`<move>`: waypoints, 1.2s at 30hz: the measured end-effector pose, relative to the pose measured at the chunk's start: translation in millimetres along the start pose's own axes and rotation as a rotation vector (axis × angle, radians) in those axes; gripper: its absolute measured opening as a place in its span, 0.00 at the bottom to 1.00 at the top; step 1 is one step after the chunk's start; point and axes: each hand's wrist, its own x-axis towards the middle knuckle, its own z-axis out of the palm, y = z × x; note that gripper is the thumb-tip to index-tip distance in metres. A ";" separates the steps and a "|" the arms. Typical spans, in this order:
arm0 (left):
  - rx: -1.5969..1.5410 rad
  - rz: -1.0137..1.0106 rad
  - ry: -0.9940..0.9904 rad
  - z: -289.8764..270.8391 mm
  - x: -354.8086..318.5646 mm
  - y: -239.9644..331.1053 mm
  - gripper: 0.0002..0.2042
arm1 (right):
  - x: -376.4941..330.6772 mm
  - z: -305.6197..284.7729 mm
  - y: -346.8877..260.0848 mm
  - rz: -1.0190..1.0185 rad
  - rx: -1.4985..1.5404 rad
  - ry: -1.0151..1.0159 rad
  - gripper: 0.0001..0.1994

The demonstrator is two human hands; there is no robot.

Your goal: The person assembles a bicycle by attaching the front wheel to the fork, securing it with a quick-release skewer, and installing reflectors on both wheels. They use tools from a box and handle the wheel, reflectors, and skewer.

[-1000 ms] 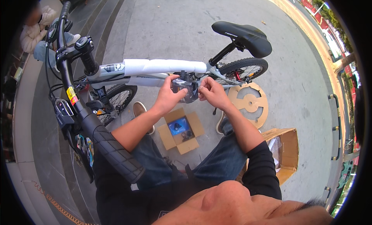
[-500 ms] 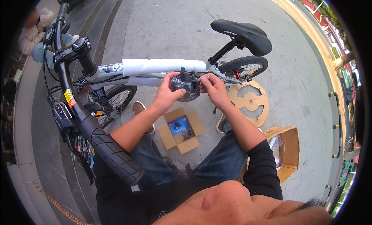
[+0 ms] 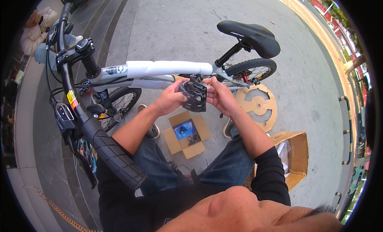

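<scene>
Both my hands hold a black bicycle pedal [image 3: 195, 98] in front of the bicycle frame [image 3: 155, 81]. Its open cage faces up, and shiny clear film seems to cling to part of it. My left hand [image 3: 170, 97] pinches the pedal's left side between thumb and fingers. On the other side, my right hand [image 3: 220, 96] grips its right edge, thumb on top and fingers partly hidden behind. White foam wrap [image 3: 169, 68] covers the top tube just beyond my hands.
An opened small carton [image 3: 172, 142] holding a blue packet and black parts lies between my feet. Right of it are a round cardboard disc [image 3: 259, 106] and a larger carton [image 3: 297, 158]. The handlebar grip [image 3: 119, 160] juts in at left. A person [image 3: 40, 32] sits far left.
The pedal has turned in my hands, so its cage now shows and the upright spindle end no longer stands out. Both hands have shifted slightly toward me.
</scene>
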 end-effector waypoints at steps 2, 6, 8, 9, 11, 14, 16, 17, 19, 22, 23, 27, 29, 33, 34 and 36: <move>0.021 -0.005 -0.009 0.7 -0.4 1.6 0.37 | -1.3 6.7 0.2 0.007 -0.097 -0.087 0.22; 0.092 0.063 0.030 5.2 -0.4 -0.9 0.36 | -4.6 10.0 1.4 0.064 -0.047 -0.136 0.22; 0.148 0.085 0.082 7.8 0.8 -3.5 0.34 | -4.1 9.1 3.7 0.040 0.071 -0.217 0.22; 0.182 0.073 0.118 9.1 1.7 -4.6 0.33 | -3.7 8.1 4.9 0.002 0.066 -0.201 0.22; 0.215 0.041 0.151 10.4 1.6 -3.9 0.30 | -2.5 5.0 6.5 -0.080 0.081 -0.210 0.21; 0.212 -0.024 0.193 13.1 2.2 2.5 0.27 | 1.6 2.5 8.2 -0.217 -0.090 -0.154 0.18; 0.203 -0.072 0.297 17.0 0.0 6.0 0.25 | 1.6 4.0 10.2 -0.282 -0.202 -0.113 0.17; 0.147 -0.077 0.274 19.3 -2.0 7.1 0.26 | 0.4 6.0 11.3 -0.305 -0.272 -0.093 0.16; 0.046 -0.072 0.190 22.7 -8.0 7.2 0.27 | -4.1 12.2 14.0 -0.342 -0.429 -0.066 0.16; 0.625 0.061 0.273 30.0 -4.9 -6.3 0.27 | -11.7 22.9 16.3 -0.387 -0.637 -0.070 0.14; 0.633 0.084 0.306 28.2 -4.3 -8.3 0.28 | -12.8 24.7 14.7 -0.333 -0.660 -0.046 0.14; 0.632 0.132 0.400 10.6 0.2 -0.4 0.28 | -12.8 19.7 2.0 -0.211 -0.639 0.024 0.15; 0.565 0.163 0.426 4.1 -1.6 6.0 0.25 | -11.0 10.5 -6.9 -0.202 -0.644 0.060 0.15; 0.631 0.169 0.402 9.0 -5.3 7.1 0.21 | -6.5 -1.4 -12.9 -0.212 -0.703 0.054 0.16; 0.661 0.193 0.396 10.8 -6.0 7.6 0.20 | -5.3 -1.2 -11.3 -0.202 -0.707 0.060 0.16; 0.712 0.223 0.391 14.7 -7.3 7.1 0.19 | -4.7 1.8 -7.1 -0.193 -0.678 0.096 0.17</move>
